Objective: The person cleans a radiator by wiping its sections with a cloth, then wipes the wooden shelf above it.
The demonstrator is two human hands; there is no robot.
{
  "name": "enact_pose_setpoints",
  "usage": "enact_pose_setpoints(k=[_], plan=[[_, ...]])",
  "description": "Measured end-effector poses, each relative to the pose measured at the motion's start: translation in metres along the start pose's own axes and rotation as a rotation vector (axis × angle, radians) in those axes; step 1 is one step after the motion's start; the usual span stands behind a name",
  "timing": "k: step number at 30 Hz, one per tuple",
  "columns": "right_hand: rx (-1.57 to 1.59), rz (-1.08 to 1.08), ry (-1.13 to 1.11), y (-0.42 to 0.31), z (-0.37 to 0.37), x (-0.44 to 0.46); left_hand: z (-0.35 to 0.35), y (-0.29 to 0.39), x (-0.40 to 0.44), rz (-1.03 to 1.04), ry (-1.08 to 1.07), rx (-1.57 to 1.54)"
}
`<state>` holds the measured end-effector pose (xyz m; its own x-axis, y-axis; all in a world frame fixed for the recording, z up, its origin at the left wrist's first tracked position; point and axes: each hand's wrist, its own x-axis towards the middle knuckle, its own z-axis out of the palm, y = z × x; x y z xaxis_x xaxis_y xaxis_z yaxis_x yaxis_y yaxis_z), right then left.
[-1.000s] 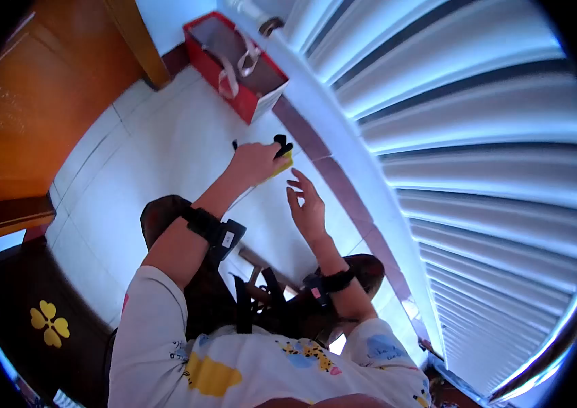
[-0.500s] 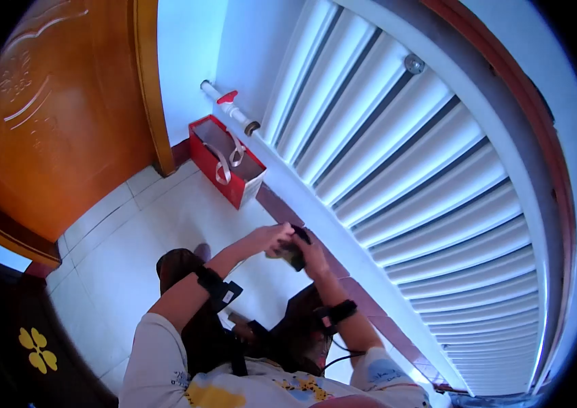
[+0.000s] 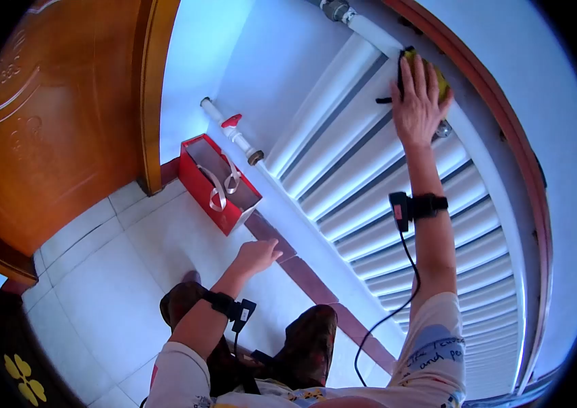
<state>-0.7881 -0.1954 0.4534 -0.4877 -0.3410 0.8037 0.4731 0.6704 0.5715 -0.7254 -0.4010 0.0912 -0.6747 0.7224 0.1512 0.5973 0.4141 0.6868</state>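
Note:
My right hand (image 3: 419, 112) lies with its fingers spread over a yellow and black cloth-like item (image 3: 443, 83), pressing it on the top of the white radiator (image 3: 370, 183) near its far end. A black strip of the item sticks out to the left of the hand. Lower down, my left hand (image 3: 256, 257) hangs over the floor beside the dark red skirting, its fingers curled in and nothing visible in them. Black straps with small devices are on both forearms.
A red paper bag (image 3: 217, 183) with ribbon handles stands against the wall below a white pipe with a red valve (image 3: 232, 121). At the left is a brown wooden door (image 3: 64, 115). My knees are at the bottom.
The yellow and black item has gone from between both hands to the radiator top under my right hand, which has reached up. My left hand has let go of it and stays low.

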Motion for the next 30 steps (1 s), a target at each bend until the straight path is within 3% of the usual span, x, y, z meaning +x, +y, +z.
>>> enact_pose_setpoints(k=[6,7,8,10,16,19,23,30], plan=[[-0.060,-0.093,-0.090,-0.045,0.041,0.061,-0.006,0.002,0.007,-0.064,-0.163,0.050],[0.072,-0.052,-0.180,-0.051,0.037,0.068,-0.004,0.003,0.008,-0.074,-0.221,0.076],[0.316,-0.039,-0.111,-0.050,0.022,0.077,0.000,0.003,0.007,-0.082,-0.271,0.125],[0.142,-0.093,-0.123,-0.048,0.015,0.077,0.002,-0.002,0.010,-0.090,-0.321,0.224],[0.106,-0.210,0.037,0.028,-0.032,-0.007,0.003,-0.007,0.006,-0.149,-0.393,0.335],[-0.107,-0.107,-0.122,0.079,-0.061,-0.063,0.016,-0.018,0.009,-0.161,-0.421,0.363],[-0.070,-0.064,-0.193,0.139,-0.093,-0.130,0.022,-0.019,0.012,-0.119,-0.440,0.381],[-0.098,0.219,-0.105,0.208,-0.140,-0.200,0.025,-0.025,0.011,-0.103,-0.512,0.467]])
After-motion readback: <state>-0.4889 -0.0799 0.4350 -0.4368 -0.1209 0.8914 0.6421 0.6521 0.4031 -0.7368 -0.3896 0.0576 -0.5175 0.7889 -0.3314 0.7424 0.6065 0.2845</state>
